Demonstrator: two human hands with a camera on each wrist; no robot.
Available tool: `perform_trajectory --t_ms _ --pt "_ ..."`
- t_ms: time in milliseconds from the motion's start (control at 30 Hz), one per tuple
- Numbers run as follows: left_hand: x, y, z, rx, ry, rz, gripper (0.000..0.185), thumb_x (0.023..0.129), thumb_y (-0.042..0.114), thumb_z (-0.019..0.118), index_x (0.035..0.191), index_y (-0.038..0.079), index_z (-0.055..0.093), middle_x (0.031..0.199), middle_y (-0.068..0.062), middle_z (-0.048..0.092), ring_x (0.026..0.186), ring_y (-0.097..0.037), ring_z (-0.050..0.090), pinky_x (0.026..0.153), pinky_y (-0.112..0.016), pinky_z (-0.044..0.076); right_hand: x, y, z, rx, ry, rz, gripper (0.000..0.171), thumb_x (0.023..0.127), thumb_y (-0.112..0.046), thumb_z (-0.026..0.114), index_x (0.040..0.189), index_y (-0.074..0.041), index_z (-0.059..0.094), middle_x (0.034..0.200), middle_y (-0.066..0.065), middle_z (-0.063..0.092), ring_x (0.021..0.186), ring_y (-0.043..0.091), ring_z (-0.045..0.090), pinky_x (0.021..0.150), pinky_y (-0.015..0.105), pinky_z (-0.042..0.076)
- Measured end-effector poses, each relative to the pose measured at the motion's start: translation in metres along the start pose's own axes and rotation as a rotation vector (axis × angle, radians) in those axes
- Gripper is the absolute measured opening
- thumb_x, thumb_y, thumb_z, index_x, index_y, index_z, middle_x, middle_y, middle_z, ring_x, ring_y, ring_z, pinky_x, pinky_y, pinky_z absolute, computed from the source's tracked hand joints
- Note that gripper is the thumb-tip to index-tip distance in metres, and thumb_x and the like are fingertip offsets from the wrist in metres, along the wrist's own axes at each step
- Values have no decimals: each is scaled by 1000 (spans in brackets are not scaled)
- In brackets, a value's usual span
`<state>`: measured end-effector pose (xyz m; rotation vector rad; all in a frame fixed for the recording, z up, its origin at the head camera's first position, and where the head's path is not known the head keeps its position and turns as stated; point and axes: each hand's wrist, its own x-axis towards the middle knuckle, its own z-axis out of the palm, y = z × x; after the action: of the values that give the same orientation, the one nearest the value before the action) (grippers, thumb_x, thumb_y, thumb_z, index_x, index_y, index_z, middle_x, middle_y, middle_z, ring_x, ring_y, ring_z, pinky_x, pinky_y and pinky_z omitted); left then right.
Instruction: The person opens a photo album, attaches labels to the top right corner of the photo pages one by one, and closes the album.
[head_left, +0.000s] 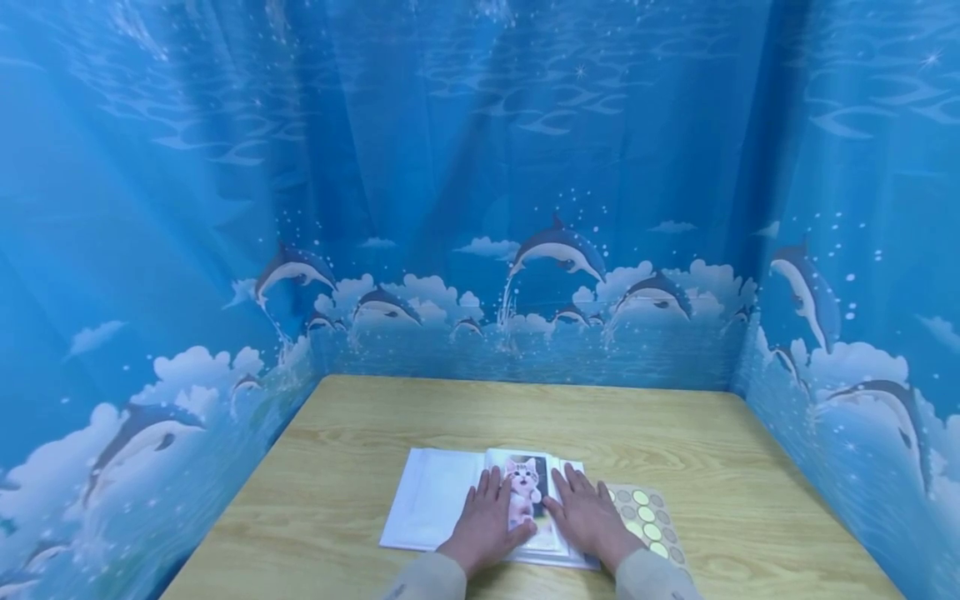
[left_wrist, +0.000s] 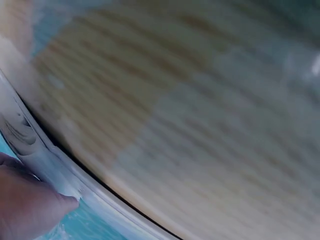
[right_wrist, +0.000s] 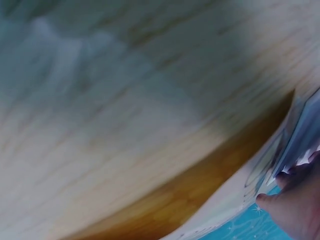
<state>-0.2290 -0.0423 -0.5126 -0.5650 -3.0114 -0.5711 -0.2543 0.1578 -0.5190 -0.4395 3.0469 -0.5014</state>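
Observation:
A white photo album (head_left: pixel 438 496) lies spread on the wooden table, its left page blank. On its right side shows a picture of a kitten (head_left: pixel 522 483) against a dark background. My left hand (head_left: pixel 486 521) rests flat over the picture's left edge, fingers straight and pointing away from me. My right hand (head_left: pixel 588 512) lies flat on the right edge of the album, its thumb beside the picture. In the left wrist view, part of the left hand (left_wrist: pixel 30 207) shows at the lower left. The right wrist view catches the right hand (right_wrist: pixel 295 200) at its right edge.
Partly beneath the right forearm lies a sheet of round stickers (head_left: pixel 651 529), some yellow and some greyish, at the album's right. The wooden table (head_left: pixel 525 408) extends beyond the album. Blue curtains with dolphins (head_left: pixel 450 167) stand around the table's back and sides.

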Motion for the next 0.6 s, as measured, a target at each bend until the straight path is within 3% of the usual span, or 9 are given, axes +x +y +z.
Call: perform_trajectory --t_ms 300,600 --pt "-1 -1 5 32 8 47 86 97 62 45 149 -6 35 157 -27 25 146 -43 21 116 -57 25 1 2 -3 -42 4 -18 61 104 -43 43 149 -2 41 156 25 31 144 44 27 115 67 14" --pt "1 2 1 73 -44 55 77 98 57 47 149 0 41 156 -24 31 145 -39 25 115 -53 29 2 5 -4 -25 15 -36 59 104 -41 44 148 -2 42 155 24 34 143 43 28 114 67 14"
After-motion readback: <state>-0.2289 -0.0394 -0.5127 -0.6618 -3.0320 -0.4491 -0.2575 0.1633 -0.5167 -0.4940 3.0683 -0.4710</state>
